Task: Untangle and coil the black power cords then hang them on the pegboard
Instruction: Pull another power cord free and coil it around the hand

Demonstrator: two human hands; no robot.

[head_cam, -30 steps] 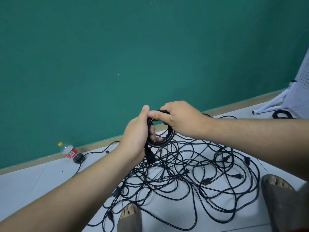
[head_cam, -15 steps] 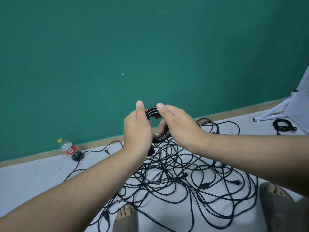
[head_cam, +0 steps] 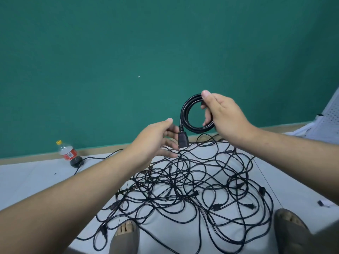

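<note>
The right hand (head_cam: 229, 116) pinched a coiled cord (head_cam: 185, 114); the left hand (head_cam: 156, 140) hovered slack-fingered beside its dangling plug (head_cam: 183, 141), whose weight could unwind the untied loops.

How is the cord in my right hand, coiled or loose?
Coiled: the cord forms stacked round loops gripped by the right hand; only its plug hangs free.

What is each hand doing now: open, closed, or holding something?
Left hand: open, fingers relaxed beside the dangling plug, gripping nothing.
Right hand: closed around the coiled cord, holding it up.
</note>
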